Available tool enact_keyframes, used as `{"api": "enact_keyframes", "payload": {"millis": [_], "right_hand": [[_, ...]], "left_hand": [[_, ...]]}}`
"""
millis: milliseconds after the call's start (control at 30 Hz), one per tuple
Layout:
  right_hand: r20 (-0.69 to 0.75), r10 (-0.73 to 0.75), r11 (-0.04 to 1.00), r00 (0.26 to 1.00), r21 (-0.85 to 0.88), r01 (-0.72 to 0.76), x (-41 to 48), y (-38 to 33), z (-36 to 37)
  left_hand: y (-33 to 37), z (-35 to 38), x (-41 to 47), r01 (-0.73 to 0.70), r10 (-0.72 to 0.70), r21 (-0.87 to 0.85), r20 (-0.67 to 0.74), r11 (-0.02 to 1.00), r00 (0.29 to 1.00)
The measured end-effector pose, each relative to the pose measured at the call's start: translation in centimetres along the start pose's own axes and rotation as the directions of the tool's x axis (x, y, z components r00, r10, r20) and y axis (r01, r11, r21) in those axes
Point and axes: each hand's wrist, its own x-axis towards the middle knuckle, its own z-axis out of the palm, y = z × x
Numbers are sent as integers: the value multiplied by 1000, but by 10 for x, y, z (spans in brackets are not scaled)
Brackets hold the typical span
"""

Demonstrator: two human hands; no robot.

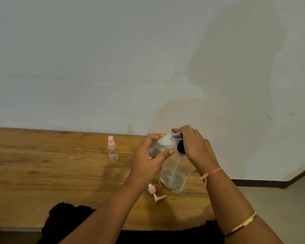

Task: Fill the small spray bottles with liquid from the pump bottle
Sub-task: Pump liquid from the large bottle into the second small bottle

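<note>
1. The pale wall fills the upper half of the view, with brownish stains on its right side.
2. The wooden worktop runs along the wall. Everything I am working with stands toward its right end.
3. A black cloth lies over the near edge of the worktop, between my forearms.
4. The pump bottle stands upright near the right edge. It is clear plastic, with a little clear liquid at the bottom and brownish smears low on the wall. A dip tube runs down into the liquid. I can read no writing on it.
5. My right grip is curled over the black pump head, fingertips on the spout.
6. My left grip is wrapped round the small clear bottle, thumb below and fingers above. The bottle is tilted on its side above the worktop, its mouth up against the spout. There is some liquid inside and a white patch near the mouth. I cannot tell whether the patch is foam or a label.
7. A second spray bottle stands upright to the left, well apart, with its pink top on and a thin tube curling inside. I cannot make out any contents.
8. A loose pink spray head lies on the worktop just beside the pump bottle's base.
9. A gold bangle is on my right forearm.
10. An orange thread is tied at my right wrist.
</note>
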Motion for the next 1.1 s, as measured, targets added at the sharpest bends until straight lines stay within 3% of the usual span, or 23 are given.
{"api": "enact_keyframes", "payload": {"millis": [300, 700, 833, 1100], "right_hand": [[6, 4, 998, 1000, 62, -4, 1, 1, -1], [-39, -43, 996, 998, -84, 40, -1, 6, -1], [23, 16, 1000, 1000, 10, -17, 0, -2, 1], [85, 62, 998, 994, -3, -61, 3, -3, -6]], "left_hand": [[4, 0, -2, -10, 10, -40, 18, 999, 1000], [-4, 0, 1, 22, -22, 15, 8, 1000, 1000], [1, 2, 0, 13, -13, -18, -3, 1000, 1000], [5, 3, -1, 13, -13, -80, 11, 997, 1000]]}}
